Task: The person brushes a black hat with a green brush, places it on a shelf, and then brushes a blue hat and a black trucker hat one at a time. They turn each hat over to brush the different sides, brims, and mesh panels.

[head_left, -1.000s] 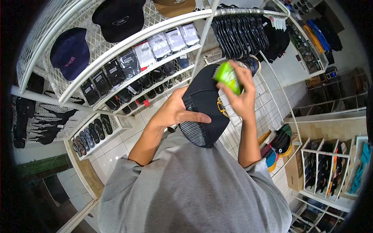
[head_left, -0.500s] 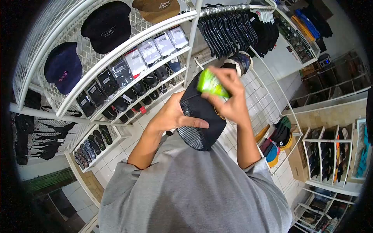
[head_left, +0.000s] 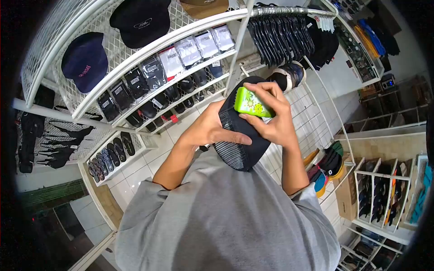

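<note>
Over glossy tiles (head_left: 135,175), the left hand (head_left: 209,128) grips a mesh-panelled cap (head_left: 254,151); the right hand (head_left: 279,119) pinches a flower-patterned green brush (head_left: 251,103) against it.

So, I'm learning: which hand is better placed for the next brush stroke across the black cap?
Probably the right hand: its grip has the green brush over the black cap, while the left hand holds the cap.

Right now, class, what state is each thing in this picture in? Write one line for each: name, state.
Held black cap: gripped, not worn
Green brush: held over the cap
Left hand: closed on the cap
Right hand: closed on the brush
Black hangers: hanging in a row
White packets: wrapped in clear plastic
</note>
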A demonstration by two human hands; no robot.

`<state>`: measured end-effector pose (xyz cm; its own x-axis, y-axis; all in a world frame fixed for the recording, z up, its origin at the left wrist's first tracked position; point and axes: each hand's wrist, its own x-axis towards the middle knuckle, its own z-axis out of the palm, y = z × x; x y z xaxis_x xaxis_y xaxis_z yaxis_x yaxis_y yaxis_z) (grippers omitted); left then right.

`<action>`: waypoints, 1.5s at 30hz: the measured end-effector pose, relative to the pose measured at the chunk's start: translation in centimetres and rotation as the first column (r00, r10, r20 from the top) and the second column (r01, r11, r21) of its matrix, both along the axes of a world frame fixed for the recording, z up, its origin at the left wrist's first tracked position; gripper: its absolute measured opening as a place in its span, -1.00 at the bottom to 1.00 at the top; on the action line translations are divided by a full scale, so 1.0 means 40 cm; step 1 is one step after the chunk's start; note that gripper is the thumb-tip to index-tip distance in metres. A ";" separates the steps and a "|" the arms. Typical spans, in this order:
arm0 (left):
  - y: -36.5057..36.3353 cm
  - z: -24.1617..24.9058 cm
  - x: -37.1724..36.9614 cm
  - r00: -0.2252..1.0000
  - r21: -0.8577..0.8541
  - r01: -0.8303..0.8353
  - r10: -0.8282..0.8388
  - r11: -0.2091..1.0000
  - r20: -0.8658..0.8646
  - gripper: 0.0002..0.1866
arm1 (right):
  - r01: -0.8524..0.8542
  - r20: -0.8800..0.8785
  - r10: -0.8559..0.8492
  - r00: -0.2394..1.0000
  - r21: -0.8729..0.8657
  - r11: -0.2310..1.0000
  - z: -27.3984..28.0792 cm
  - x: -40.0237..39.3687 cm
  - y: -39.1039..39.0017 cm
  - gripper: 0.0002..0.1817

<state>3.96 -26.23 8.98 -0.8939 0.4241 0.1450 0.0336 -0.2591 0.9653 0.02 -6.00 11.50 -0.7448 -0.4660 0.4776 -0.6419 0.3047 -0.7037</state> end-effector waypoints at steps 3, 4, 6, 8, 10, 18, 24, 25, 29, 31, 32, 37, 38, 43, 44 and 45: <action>-0.010 0.007 -0.015 1.000 -0.002 -0.016 0.016 1.000 -0.004 -0.22 | 0.454 -0.048 -0.461 0.886 -0.107 0.885 -0.019 -0.093 0.002 -0.34; -0.009 0.008 -0.015 1.000 0.000 -0.016 0.016 1.000 -0.009 -0.22 | 0.454 -0.053 -0.461 0.886 -0.107 0.885 -0.023 -0.082 0.005 -0.34; -0.008 0.007 -0.014 1.000 -0.003 -0.024 0.024 1.000 -0.004 -0.20 | 0.160 -0.126 -0.165 0.978 -0.050 0.986 -0.017 -0.036 -0.002 -0.33; -0.013 0.009 -0.016 0.998 -0.064 -0.026 0.022 0.998 -0.055 -0.21 | -0.005 -0.025 0.004 1.000 -0.029 1.000 0.004 -0.025 0.005 -0.32; -0.011 0.001 -0.016 1.000 -0.015 -0.005 0.005 1.000 0.027 -0.22 | 0.270 -0.064 -0.277 0.959 -0.104 0.957 -0.025 -0.072 0.018 -0.32; -0.010 -0.043 -0.022 0.962 0.119 -0.117 0.082 0.986 0.260 -0.52 | 0.248 -0.026 -0.256 0.966 -0.161 0.955 -0.046 -0.085 0.030 -0.32; -0.058 -0.056 -0.038 0.959 -0.038 0.053 -0.040 0.998 0.280 -0.61 | 0.219 -0.033 -0.225 0.974 -0.124 0.968 -0.056 -0.047 0.021 -0.27; -0.053 -0.053 -0.049 0.965 0.043 0.046 -0.056 0.998 0.257 -0.57 | 0.165 -0.022 -0.168 0.986 -0.108 0.980 -0.048 -0.041 0.014 -0.28; -0.038 -0.062 -0.088 0.948 0.052 -0.075 0.055 0.996 0.313 -0.43 | 0.088 -0.049 -0.089 0.995 -0.031 0.996 -0.036 -0.053 -0.008 -0.31; -0.016 -0.056 -0.086 0.921 -0.039 -0.241 0.241 0.970 0.307 -0.39 | 0.197 -0.119 -0.198 0.973 -0.019 0.980 -0.023 -0.078 -0.004 -0.32; -0.011 -0.055 -0.087 0.922 -0.040 -0.238 0.239 0.970 0.306 -0.39 | 0.269 -0.109 -0.273 0.956 -0.051 0.962 -0.026 -0.089 -0.001 -0.32; 0.016 -0.034 -0.081 0.911 0.201 -0.313 0.233 0.928 0.341 -0.52 | 0.092 -0.109 -0.093 0.990 -0.009 0.996 -0.038 -0.064 0.015 -0.32; 0.023 -0.033 -0.072 0.909 0.167 -0.331 0.267 0.929 0.320 -0.55 | 0.095 -0.108 -0.095 0.990 -0.010 0.995 -0.040 -0.071 0.018 -0.32; 0.036 -0.051 -0.063 0.912 0.222 -0.335 0.256 0.916 0.320 -0.53 | 0.251 -0.098 -0.257 0.961 -0.071 0.965 -0.024 -0.062 0.007 -0.34; 0.034 -0.052 -0.063 0.912 0.222 -0.336 0.258 0.915 0.317 -0.53 | 0.139 -0.116 -0.142 0.983 -0.034 0.990 -0.015 -0.047 0.003 -0.35; 0.032 -0.054 -0.062 0.917 0.220 -0.334 0.262 0.917 0.302 -0.53 | 0.053 -0.067 -0.055 0.996 -0.022 0.998 -0.016 -0.043 0.006 -0.34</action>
<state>1.50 -24.96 6.83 -0.9929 0.1107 -0.0425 -0.0943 -0.5205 0.8487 -1.71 -5.74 10.85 -0.7342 -0.4157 0.5368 -0.6713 0.3260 -0.6657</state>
